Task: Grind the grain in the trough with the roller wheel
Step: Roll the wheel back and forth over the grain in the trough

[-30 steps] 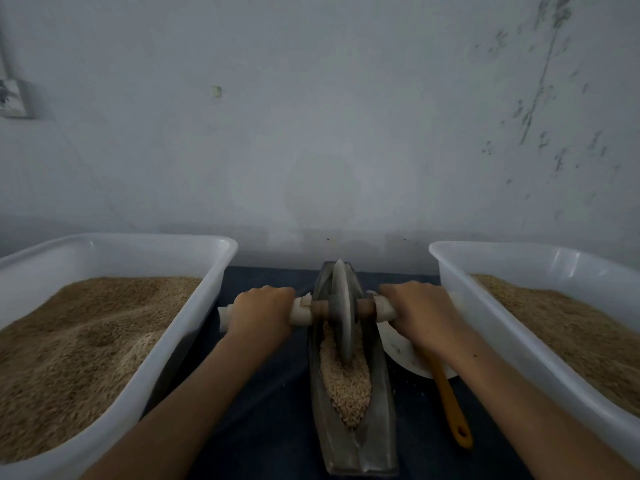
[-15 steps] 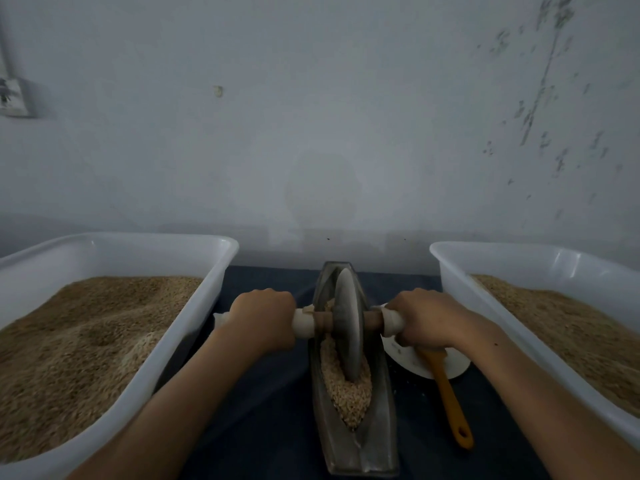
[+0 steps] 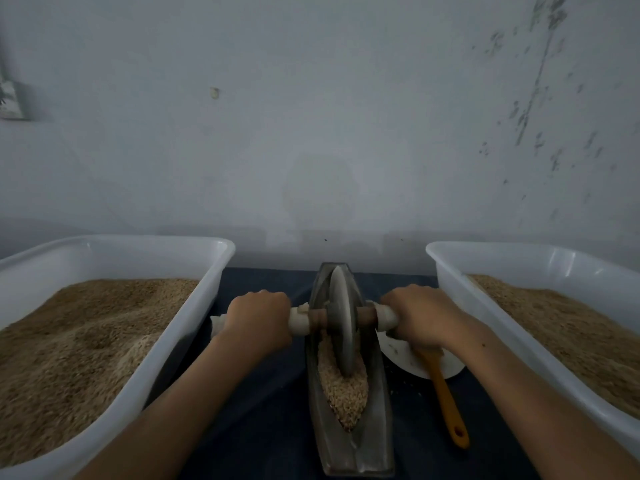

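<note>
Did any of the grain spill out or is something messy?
A few pale specks lie on the dark cloth between the trough and the white plate; they may be spilled grain. Nothing else stands out.

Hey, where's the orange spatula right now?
In the head view the orange spatula lies on the dark cloth right of the trough, its head end on the white plate under the right hand.

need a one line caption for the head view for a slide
Both hands, left hand and right hand, grip the roller wheel axle over grain in the trough.
</note>
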### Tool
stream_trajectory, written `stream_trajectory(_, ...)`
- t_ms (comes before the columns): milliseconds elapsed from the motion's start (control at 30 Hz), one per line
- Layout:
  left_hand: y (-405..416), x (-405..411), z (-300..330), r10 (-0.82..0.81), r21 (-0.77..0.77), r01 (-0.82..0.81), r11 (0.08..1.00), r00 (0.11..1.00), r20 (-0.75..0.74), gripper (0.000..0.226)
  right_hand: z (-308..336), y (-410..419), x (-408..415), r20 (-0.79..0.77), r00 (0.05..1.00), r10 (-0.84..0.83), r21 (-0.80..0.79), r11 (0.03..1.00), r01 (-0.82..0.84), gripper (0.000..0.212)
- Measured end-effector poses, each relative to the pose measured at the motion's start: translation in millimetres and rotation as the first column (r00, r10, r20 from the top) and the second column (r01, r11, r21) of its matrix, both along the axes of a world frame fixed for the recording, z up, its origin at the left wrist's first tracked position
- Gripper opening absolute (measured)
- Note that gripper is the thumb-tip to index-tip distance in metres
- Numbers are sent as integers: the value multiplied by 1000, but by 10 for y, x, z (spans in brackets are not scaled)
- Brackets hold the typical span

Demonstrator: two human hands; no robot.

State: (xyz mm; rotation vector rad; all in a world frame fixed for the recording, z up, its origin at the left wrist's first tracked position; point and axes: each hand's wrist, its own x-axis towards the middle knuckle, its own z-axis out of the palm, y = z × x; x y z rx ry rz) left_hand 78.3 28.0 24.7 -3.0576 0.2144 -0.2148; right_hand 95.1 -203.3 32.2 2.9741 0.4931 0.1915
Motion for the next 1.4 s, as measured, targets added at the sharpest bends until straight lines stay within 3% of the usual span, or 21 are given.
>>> stream_trajectory(100,-13,-23,30,-10,44,11,999,1000,-14,24,72,-7,-42,-182,983,-34,-9,999,33,14)
stream_trajectory(233,-39,-20,30,-10,88,6,996,999,48,23,54,-21,-45,-257,964,-73,26,996,83,20)
stream_trajectory(300,-46,-7,7,-10,74,3,997,995,95,20,30,-17,-44,-215,974,-71,37,996,81,16)
stream_trajectory(367,-45,2,-19,-5,27,1,1000,991,136,17,-11,-6,-51,-66,996,-54,62,996,58,11)
stream_trajectory(433,-42,10,-45,6,-18,-3,1000,987,160,14,-77,13,-46,119,992,-48,77,996,39,19)
stream_trajectory(500,-36,16,-62,8,-32,-2,999,985,175,14,-105,35,-39,207,978,-38,84,996,21,18)
stream_trajectory(633,-15,20,-39,-7,17,5,1000,995,100,18,-18,31,-47,74,997,-38,35,999,35,8)
stream_trajectory(733,5,21,20,-9,35,10,999,999,-31,25,81,22,-77,-146,988,-58,-23,998,55,19)
stream_trajectory(800,14,12,41,-7,41,10,999,996,-85,30,104,32,-87,-195,979,-64,-35,998,58,22)
stream_trajectory(1000,-19,15,12,4,48,-5,999,1000,20,23,39,-1,-57,-147,988,-50,30,998,55,14)
stream_trajectory(1167,-38,43,-53,14,-6,-13,1000,985,170,17,-81,9,-23,137,990,-35,96,995,22,14)
stream_trajectory(1267,-15,40,-64,18,-20,-16,1000,989,146,19,-80,23,-32,173,985,-23,93,996,7,14)
stream_trajectory(1400,36,34,-26,7,-22,-8,1000,999,-40,28,13,47,-90,83,997,-2,20,1000,0,11)
